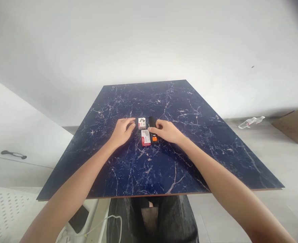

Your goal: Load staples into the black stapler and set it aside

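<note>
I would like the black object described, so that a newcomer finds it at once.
Find the dark blue tabletop, then the right hand over it. At that hand, just right of two small red-and-white boxes, lies the long black object. Unlike the boxes, it carries a bright orange patch.

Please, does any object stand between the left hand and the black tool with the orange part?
Yes. The small white box stands between the left hand and the black tool. The red-and-white box lies beside the tool's near part, also on the left hand's side.
</note>
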Motion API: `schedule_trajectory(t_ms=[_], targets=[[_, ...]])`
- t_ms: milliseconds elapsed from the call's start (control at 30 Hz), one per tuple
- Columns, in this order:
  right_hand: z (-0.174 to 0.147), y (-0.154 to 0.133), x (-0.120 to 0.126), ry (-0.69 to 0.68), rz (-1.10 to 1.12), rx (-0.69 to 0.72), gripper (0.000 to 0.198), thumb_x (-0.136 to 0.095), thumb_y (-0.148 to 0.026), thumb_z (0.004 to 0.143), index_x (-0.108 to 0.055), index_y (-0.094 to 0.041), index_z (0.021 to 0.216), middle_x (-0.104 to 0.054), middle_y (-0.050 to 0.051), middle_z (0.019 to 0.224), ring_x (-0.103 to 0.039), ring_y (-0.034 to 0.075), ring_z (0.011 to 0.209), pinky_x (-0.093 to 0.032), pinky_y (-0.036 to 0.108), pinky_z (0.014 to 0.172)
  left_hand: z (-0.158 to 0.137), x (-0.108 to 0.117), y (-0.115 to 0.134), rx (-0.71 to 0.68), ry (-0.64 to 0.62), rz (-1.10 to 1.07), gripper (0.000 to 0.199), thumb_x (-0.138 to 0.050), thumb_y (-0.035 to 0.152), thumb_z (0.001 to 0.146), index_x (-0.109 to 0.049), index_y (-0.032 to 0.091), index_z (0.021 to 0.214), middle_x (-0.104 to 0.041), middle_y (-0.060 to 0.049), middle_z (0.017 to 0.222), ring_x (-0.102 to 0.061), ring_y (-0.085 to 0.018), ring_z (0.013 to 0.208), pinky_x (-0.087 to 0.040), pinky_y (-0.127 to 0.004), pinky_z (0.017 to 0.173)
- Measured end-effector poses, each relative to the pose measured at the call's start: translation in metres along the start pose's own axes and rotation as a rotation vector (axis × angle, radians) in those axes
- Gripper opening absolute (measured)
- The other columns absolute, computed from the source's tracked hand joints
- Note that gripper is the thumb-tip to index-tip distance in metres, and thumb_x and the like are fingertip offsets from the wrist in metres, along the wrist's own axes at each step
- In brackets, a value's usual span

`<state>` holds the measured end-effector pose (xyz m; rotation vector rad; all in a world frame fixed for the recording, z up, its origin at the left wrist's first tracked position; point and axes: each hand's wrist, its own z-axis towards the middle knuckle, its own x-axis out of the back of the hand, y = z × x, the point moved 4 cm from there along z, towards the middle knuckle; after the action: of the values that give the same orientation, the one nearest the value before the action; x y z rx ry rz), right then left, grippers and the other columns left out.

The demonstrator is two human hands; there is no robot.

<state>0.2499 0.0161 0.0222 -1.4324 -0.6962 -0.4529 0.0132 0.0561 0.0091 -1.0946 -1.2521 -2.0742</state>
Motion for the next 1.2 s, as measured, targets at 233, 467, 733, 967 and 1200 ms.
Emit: schedule_trajectory(t_ms=[233, 467, 733, 967, 1200], targets=[[0.0, -0.002, 0.001, 0.01, -0.011, 0.031, 0.047, -0.061, -0.063, 0.085, -0.041, -0.023, 0.073, -0.052, -0.003, 0.068, -0.042, 0.013, 0.061, -0.03, 0.028, 0.058, -0.005, -0.011, 0.015, -0.193, -0.138, 0.012, 0.048, -0.033, 0.044, 0.107, -0.059, 0.023, 0.142, -0.06, -0.006, 0.147, -0.039, -0.028, 0.143, -0.029, -0.056, 0.121], [0.001, -0.001, 0.0, 0.018, -0.012, 0.037, 0.047, -0.062, -0.062, 0.085, -0.04, -0.023, 0.073, -0.052, -0.003, 0.068, -0.041, 0.013, 0.061, -0.03, 0.027, 0.058, -0.011, -0.005, 0.024, -0.19, -0.178, -0.03, 0.051, -0.034, 0.051, 0.106, -0.059, 0.026, 0.144, -0.046, -0.007, 0.159, -0.032, -0.029, 0.151, -0.025, -0.057, 0.124], [0.0, -0.002, 0.001, 0.021, -0.04, 0.017, 0.046, -0.06, -0.062, 0.086, -0.04, -0.023, 0.073, -0.052, -0.003, 0.067, -0.042, 0.013, 0.061, -0.03, 0.028, 0.058, -0.014, -0.002, 0.026, -0.171, -0.339, -0.097, 0.07, -0.051, 0.066, 0.096, -0.041, 0.032, 0.156, -0.026, -0.005, 0.17, -0.018, -0.033, 0.157, -0.022, -0.058, 0.126], [-0.011, -0.014, -0.004, 0.171, -0.134, 0.022, 0.043, -0.056, -0.06, 0.087, -0.055, -0.021, 0.107, -0.068, 0.01, 0.107, -0.063, 0.024, 0.082, -0.044, 0.034, 0.069, -0.017, -0.006, 0.017, -0.155, -0.372, -0.042, 0.103, -0.077, 0.069, 0.075, -0.03, 0.036, 0.16, -0.008, -0.008, 0.173, -0.008, -0.039, 0.159, -0.025, -0.063, 0.123], [-0.024, -0.03, -0.017, 0.24, -0.274, 0.11, 0.08, -0.057, -0.049, 0.085, -0.031, -0.025, 0.156, -0.032, 0.019, 0.163, -0.06, 0.041, 0.122, -0.049, 0.051, 0.094, -0.013, -0.012, 0.017, -0.197, -0.319, -0.024, 0.098, -0.079, 0.068, 0.071, -0.042, 0.027, 0.152, -0.023, -0.011, 0.17, -0.015, -0.036, 0.158, -0.022, -0.06, 0.126]])
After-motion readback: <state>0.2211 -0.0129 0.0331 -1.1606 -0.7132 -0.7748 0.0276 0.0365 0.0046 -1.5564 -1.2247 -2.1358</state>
